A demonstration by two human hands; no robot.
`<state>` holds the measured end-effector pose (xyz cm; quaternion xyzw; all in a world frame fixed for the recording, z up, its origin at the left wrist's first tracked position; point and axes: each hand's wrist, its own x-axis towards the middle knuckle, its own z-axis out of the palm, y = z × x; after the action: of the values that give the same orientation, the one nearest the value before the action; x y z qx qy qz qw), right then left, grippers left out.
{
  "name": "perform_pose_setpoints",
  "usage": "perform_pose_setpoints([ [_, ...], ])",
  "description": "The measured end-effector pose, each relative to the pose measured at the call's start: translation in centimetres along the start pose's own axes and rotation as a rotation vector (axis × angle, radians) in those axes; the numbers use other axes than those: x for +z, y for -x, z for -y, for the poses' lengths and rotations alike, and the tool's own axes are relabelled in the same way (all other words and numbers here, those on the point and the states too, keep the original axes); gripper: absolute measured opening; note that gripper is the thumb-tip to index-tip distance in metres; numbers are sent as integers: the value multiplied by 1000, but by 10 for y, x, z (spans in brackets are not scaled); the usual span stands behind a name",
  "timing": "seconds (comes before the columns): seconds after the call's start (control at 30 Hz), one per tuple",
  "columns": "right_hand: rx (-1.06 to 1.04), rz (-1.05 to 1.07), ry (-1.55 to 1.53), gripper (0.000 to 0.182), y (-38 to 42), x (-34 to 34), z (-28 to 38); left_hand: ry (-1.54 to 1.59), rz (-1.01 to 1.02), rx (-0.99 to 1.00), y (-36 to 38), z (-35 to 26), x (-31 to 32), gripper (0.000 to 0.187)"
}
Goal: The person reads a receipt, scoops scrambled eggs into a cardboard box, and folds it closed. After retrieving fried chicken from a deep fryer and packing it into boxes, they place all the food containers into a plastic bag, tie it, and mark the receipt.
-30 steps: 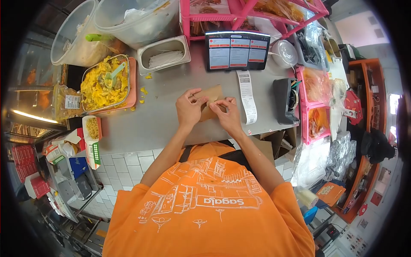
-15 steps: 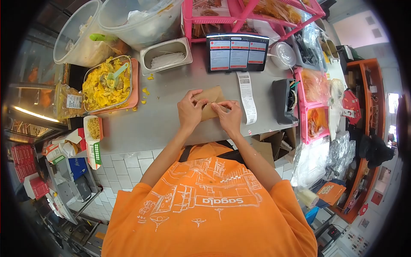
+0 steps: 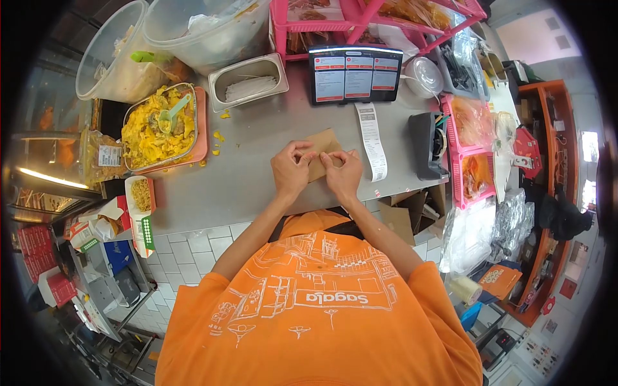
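Between my two hands a small folded piece of brown paper [image 3: 324, 139] lies over the metal counter, its upper corner pointing away from me. My left hand [image 3: 291, 172] is closed at its left side, thumb and forefinger pinching it. On its right side my right hand [image 3: 342, 174] pinches the paper too, fingers bent. Both thumbs come close together over its middle. Just right of my right hand, a long printed receipt [image 3: 371, 138] stretches down from below a tablet [image 3: 356, 76] that shows several order panels.
A tray of yellow food [image 3: 158, 125] with a green scoop stands at the left, beside a carton of noodles [image 3: 140, 195]. Behind are a steel container [image 3: 250, 87] and large clear tubs [image 3: 206, 32]. A dark holder [image 3: 426, 147] and pink baskets [image 3: 473, 177] line the right.
My hands have drawn slightly closer together on the brown paper, thumbs now nearly meeting. The whole view has shifted a little; the surrounding things stay in place.
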<state>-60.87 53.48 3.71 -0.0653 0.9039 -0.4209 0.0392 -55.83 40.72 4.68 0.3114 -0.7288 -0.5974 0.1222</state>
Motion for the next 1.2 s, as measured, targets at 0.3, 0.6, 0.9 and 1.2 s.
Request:
perform_pose_setpoints([
  [0.3, 104, 57, 12, 29, -5, -8, 2, 106, 44, -27, 2, 5, -12, 19],
  [0.6, 32, -231, 39, 19, 16, -166, -71, -1041, 105, 540, 8, -23, 14, 47],
  [0.9, 737, -31, 690, 33, 110, -450, -351, -505, 330, 942, 82, -56, 116, 30],
  [1.2, 475, -588, 660, 29, 112, -418, -523, -281, 1182, 1177, 213, -102, 371, 19],
])
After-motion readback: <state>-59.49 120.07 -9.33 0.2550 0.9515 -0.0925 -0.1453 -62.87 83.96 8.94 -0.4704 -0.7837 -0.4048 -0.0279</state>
